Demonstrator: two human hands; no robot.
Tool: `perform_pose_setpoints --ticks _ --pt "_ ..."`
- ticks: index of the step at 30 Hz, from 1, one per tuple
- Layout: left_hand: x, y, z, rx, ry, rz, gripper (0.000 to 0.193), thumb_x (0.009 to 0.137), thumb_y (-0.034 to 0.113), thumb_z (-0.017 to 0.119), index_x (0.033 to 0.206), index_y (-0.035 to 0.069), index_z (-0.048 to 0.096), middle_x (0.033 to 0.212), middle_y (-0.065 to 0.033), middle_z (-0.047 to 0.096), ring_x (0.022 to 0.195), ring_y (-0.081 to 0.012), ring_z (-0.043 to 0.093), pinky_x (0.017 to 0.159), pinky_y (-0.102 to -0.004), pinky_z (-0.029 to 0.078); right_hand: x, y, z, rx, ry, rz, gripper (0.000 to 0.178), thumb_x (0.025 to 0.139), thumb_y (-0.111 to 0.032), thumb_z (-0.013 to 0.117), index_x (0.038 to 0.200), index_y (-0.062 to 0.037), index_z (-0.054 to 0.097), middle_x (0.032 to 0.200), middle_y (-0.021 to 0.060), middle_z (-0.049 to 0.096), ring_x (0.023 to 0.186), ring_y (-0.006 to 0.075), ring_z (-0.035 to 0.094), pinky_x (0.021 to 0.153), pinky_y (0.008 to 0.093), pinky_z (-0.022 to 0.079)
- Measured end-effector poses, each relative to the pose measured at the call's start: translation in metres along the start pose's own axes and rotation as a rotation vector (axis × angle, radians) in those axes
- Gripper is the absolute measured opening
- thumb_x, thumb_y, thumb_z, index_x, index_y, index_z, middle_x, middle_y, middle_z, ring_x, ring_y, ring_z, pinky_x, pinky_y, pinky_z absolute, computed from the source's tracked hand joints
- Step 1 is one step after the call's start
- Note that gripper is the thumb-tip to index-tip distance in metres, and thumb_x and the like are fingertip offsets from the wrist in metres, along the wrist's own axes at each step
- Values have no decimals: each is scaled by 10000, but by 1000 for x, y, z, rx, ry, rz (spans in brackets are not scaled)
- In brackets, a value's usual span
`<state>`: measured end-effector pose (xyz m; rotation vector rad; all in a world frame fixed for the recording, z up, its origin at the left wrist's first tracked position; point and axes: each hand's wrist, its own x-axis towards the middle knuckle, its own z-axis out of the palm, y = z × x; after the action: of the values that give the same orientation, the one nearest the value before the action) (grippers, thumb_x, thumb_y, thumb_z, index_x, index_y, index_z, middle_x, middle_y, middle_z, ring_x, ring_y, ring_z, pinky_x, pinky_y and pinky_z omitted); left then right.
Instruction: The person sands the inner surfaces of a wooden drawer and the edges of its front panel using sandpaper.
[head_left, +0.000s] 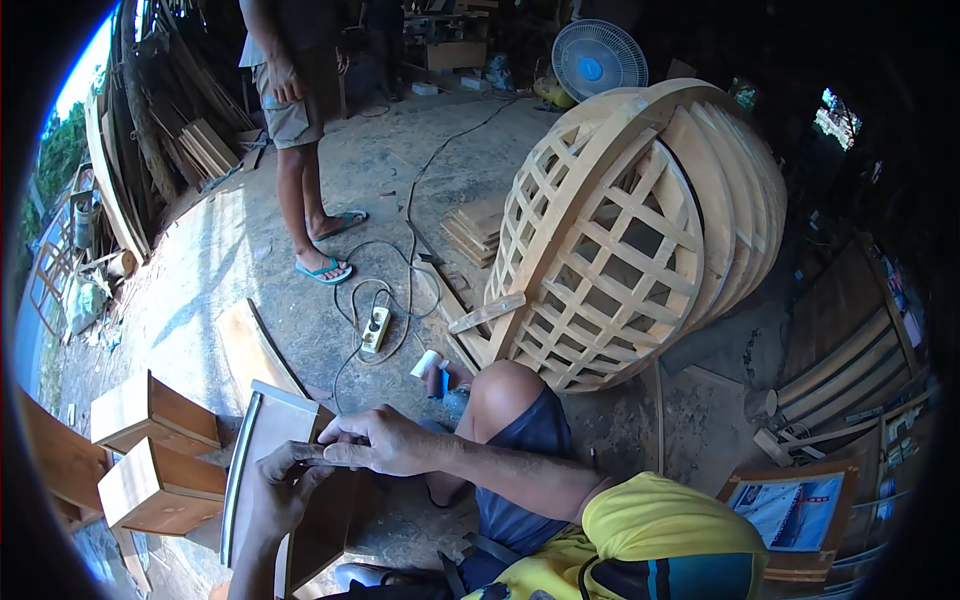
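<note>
My left hand (pixel 283 487) and my right hand (pixel 378 441) meet over a wooden box-like piece (pixel 262 425) at the lower left. The fingers of both are closed in a pinch, fingertips close together. Something small and thin may sit between them, but it is too small to name. The wooden piece stands in front of me with a pale edge strip along its left side. My forearms partly cover its near end.
Two wooden boxes (pixel 165 495) stand at the left, a curved board (pixel 258 345) beyond. A white power strip (pixel 375 328) with loose cords lies ahead. A large slatted wooden frame (pixel 620 250) fills the right centre, a fan (pixel 598 65) behind. Another person (pixel 295 120) stands at the far left.
</note>
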<state>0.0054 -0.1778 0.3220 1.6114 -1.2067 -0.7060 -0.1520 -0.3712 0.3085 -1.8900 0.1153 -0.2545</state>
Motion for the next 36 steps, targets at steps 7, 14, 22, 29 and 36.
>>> perform_pose_setpoints --ticks 7,14,22,29,36 --pt "-9 14 1 90 109 4 188 921 -7 787 1096 -11 720 1036 -104 782 932 -158 757 808 -317 609 -2 -1 12 -121 87 -201 274 958 -223 791 1112 -8 719 982 155 768 928 259 766 813 393 560" --pt "-13 12 0 447 141 233 389 804 45 876 1156 6 716 1113 -156 748 1018 -313 747 885 -391 594 -4 4 11 105 -31 1 279 1006 -215 742 1190 -15 679 1007 133 756 938 195 752 839 355 569" --pt "-16 -64 -41 940 337 -60 1132 768 593 856 1642 127 308 1620 -306 330 1485 -519 358 1208 -592 335 9 20 18 -379 262 -310 283 993 -162 712 1247 -37 705 1112 179 750 1020 351 744 863 430 591" --pt "-24 -83 -51 940 226 -371 1414 651 935 697 1676 85 222 1668 -328 250 1578 -491 199 1282 -597 200 45 27 35 -508 235 -325 237 1000 -144 693 1204 -26 706 1021 196 724 902 368 737 767 458 581" --pt "-40 -84 -40 952 281 -167 1330 662 766 773 1655 35 274 1604 -319 328 1506 -462 321 1229 -579 254 124 32 59 -1062 28 -285 305 1032 -243 621 1284 -81 678 895 201 663 764 399 732 658 509 582"
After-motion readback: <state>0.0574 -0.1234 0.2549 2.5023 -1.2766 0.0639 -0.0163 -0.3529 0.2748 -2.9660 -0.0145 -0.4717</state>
